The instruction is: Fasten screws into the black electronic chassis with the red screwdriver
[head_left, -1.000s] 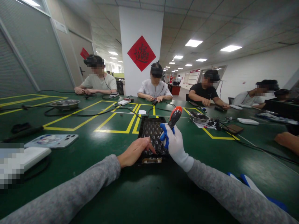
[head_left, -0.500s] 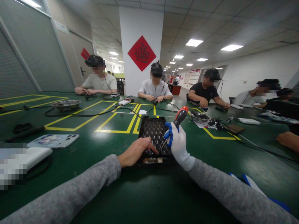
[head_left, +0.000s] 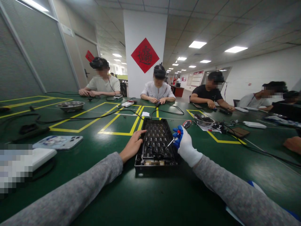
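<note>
A black rectangular casing lies on the green table in front of me, holding rows of dark parts with shiny bits. My bare left hand grips its left side, one finger reaching over the rim; the other fingertips are hidden. On the casing's right, my right hand wears a white glove with blue fingertips. It is closed round a screwdriver, whose thin metal shaft slants down to the left over the parts. The dark-and-red handle end sticks out above the glove.
Left of me are a phone, a white box and a metal bowl. A second bowl with dark items stands at right, near cables and a brown wallet-like thing. Several people sit across the table.
My left hand has drawn back from inside the casing to its left side. My right hand has shifted right and lowered the screwdriver's handle, its tip moving up the casing.
</note>
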A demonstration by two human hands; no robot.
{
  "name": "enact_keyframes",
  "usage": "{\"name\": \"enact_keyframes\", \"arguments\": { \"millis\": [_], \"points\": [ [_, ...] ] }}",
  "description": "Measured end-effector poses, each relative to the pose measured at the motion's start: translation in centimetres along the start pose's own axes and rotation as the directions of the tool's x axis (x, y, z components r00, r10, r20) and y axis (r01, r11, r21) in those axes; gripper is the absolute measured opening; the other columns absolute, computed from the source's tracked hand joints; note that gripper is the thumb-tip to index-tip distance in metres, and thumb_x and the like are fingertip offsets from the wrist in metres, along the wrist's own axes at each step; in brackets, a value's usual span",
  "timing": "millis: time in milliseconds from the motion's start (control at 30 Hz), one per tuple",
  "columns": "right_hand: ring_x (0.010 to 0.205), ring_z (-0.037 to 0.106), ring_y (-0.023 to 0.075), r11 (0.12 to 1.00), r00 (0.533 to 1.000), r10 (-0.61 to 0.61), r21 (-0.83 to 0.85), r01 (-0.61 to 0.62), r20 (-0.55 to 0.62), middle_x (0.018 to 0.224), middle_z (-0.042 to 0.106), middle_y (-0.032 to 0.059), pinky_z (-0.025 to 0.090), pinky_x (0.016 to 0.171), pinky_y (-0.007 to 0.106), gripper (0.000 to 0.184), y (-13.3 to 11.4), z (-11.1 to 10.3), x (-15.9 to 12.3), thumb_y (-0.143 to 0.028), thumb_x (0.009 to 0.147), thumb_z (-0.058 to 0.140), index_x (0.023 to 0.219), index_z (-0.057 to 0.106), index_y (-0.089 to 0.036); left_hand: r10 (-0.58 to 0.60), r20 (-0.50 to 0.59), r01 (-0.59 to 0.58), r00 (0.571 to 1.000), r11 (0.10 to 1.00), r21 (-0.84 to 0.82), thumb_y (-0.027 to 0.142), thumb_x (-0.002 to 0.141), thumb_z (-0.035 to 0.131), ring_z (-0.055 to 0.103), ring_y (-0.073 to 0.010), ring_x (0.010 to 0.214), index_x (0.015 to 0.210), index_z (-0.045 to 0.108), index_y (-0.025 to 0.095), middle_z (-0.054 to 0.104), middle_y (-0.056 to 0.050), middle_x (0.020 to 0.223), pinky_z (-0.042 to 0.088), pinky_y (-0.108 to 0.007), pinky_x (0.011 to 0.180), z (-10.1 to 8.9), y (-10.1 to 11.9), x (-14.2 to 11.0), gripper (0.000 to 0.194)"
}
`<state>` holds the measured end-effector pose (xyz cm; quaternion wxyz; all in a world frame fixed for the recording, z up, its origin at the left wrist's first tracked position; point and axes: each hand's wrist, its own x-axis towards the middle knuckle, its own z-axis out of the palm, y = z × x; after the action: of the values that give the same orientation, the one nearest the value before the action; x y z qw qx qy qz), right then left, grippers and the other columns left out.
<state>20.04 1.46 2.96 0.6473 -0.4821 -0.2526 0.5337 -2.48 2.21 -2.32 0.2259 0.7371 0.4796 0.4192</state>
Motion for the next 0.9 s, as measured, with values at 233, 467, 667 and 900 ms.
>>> {"name": "enact_keyframes", "arguments": {
  "millis": [233, 467, 667, 900],
  "points": [
    [0.034, 0.039, 0.0057, 0.998, 0.961, -0.062, -0.004, 0.066, 0.268, 0.051, 0.053, -0.0027, 0.028, 0.032, 0.016, 0.036, 0.1, 0.6, -0.6, -0.048, 0.075, 0.050, 0.088, 0.054, -0.015, 0.074, -0.092, -0.066, 0.993, 0.994, 0.081, 0.024, 0.077, 0.049, 0.049, -0.0200, 0.106, 0.110, 0.056, 0.019, 0.055, -0.007, 0.112, 0.036, -0.038, 0.097, -1.1, 2.2, 0.1, 0.034],
    [0.037, 0.047, 0.0073, 0.967, 0.852, -0.203, -0.035, 0.250, 0.483, 0.057, 0.059, -0.0037, 0.037, 0.035, 0.018, 0.047, 0.3, 1.7, -3.1, -0.051, 0.072, 0.056, 0.107, 0.048, -0.020, 0.145, 0.365, -0.108, 0.920, 0.987, -0.119, 0.040, 0.073, 0.060, 0.059, -0.0160, 0.074, 0.077, 0.068, 0.013, 0.067, -0.004, 0.077, 0.045, -0.027, 0.073, 0.0, 6.3, 0.3, 0.029],
    [0.038, 0.045, 0.0059, 0.991, 0.804, -0.124, 0.034, 0.128, 0.581, 0.060, 0.059, -0.0014, 0.036, 0.035, 0.016, 0.044, 0.6, 1.5, -2.5, -0.048, 0.076, 0.052, 0.106, 0.053, -0.016, 0.199, 0.404, -0.159, 0.893, 0.979, -0.129, 0.035, 0.079, 0.054, 0.059, -0.0149, 0.074, 0.080, 0.069, 0.014, 0.068, -0.005, 0.080, 0.045, -0.026, 0.072, 0.1, 6.3, 0.1, 0.026],
    [0.036, 0.045, 0.0058, 0.971, 0.829, -0.197, -0.012, 0.238, 0.524, 0.060, 0.059, -0.0030, 0.035, 0.033, 0.016, 0.044, 0.9, 1.5, -2.8, -0.050, 0.074, 0.054, 0.105, 0.051, -0.019, 0.168, 0.415, -0.118, 0.894, 0.983, -0.142, 0.036, 0.072, 0.062, 0.060, -0.0152, 0.072, 0.079, 0.069, 0.014, 0.068, -0.004, 0.078, 0.046, -0.026, 0.071, 0.4, 6.2, 0.1, 0.025]
  ]
}}
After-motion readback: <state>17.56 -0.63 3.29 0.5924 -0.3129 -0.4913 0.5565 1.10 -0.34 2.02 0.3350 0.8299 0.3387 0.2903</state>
